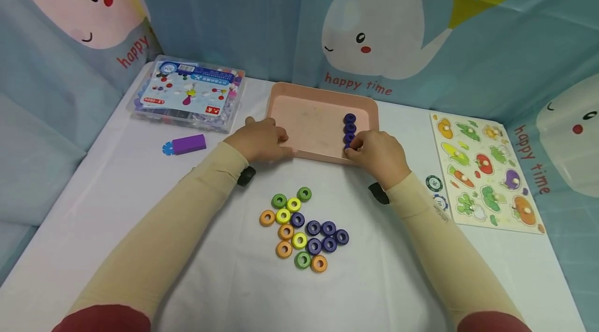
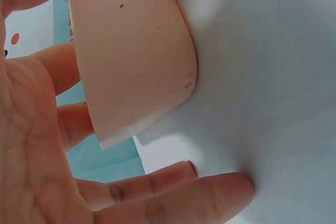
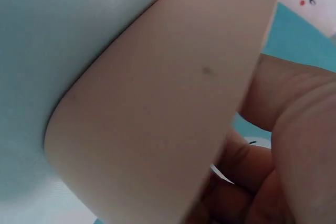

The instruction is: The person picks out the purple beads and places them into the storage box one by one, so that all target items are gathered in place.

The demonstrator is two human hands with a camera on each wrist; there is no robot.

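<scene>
A shallow pink tray (image 1: 309, 119) lies at the back of the white table. My left hand (image 1: 262, 141) holds its near left corner, with two fingers reaching over the rim and the other two stretched toward the table in the left wrist view. Along the tray's right side runs a column of dark blue ring beads (image 1: 349, 128). At the near end of that column, my right hand (image 1: 380, 155) pinches a dark blue ring bead (image 1: 347, 147), mostly covered by the fingertips. In the right wrist view, the tray's outer wall (image 3: 157, 93) hides those fingertips.
Loose orange, yellow, green and dark blue ring beads (image 1: 314, 228) lie in front of the tray. A clear plastic case (image 1: 187, 94) and a purple block (image 1: 189, 144) are at left. Two round chips (image 1: 434, 183) and a vegetable puzzle board (image 1: 486, 171) are at right.
</scene>
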